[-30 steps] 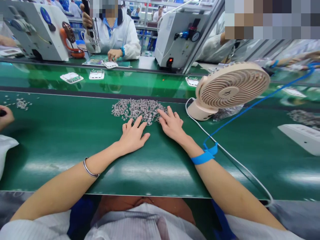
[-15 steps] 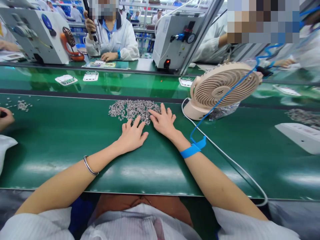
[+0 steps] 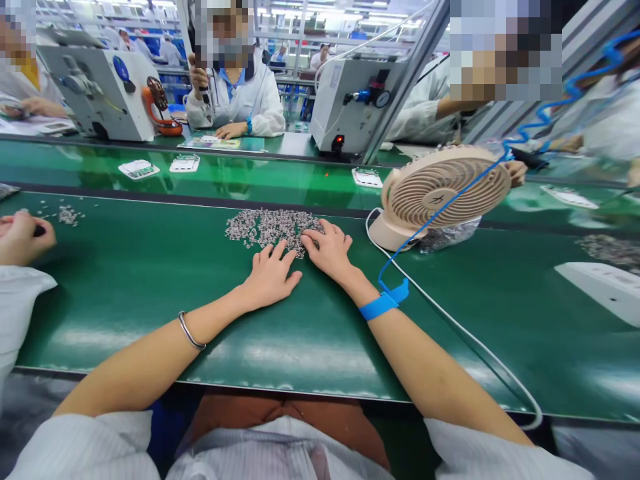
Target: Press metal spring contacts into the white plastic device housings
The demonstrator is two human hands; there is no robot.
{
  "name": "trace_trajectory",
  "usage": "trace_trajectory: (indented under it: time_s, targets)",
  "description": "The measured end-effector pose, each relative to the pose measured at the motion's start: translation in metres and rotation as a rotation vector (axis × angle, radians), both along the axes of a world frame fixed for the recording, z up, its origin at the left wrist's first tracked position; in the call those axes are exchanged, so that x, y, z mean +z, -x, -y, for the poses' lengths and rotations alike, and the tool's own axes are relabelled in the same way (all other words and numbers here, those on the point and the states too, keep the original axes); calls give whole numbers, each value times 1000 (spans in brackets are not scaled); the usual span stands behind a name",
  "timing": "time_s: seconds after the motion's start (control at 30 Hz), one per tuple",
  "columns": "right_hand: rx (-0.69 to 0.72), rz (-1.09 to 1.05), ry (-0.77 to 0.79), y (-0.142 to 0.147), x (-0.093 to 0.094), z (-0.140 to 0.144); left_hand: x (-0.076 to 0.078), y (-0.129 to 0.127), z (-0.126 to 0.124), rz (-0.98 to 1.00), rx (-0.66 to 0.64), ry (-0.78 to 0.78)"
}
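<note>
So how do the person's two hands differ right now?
The left hand lies flat at the near edge of the pile of small metal parts, a silver bangle on its wrist. The right hand curls its fingers into the pile and wears a blue wrist strap. Both are bare, on the green mat.

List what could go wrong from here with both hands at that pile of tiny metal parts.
1. The right hand rests on the near edge of the pile of small metal parts; a sweep could scatter them across the green mat.
2. The blue wrist strap cord runs across the front of the fan; a pull of the arm might tip the fan.
3. The left hand lies flat beside the pile; loose parts could get pressed under its fingers.
</note>
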State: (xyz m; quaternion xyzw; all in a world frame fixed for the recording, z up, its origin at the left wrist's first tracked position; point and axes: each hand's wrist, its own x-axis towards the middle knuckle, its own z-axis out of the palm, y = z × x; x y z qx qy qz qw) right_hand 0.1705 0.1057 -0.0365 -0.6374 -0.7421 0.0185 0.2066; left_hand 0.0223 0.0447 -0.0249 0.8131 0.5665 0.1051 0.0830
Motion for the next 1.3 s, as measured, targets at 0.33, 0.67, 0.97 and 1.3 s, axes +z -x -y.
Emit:
trace_trajectory:
  time_s: [0.33, 0.67, 0.97, 1.3]
  targets:
    - [36, 156, -121, 3, -6, 4, -3, 3, 2, 69, 1, -51]
    - [163, 12, -129, -7, -12, -2, -11, 13, -3, 217, -7, -111]
    - [167, -4, -132, -12, -12, -3, -9, 15, -2, 333, -39, -145]
    - [123, 1, -124, -12, -15, -3, -7, 16, -1, 410, -47, -152]
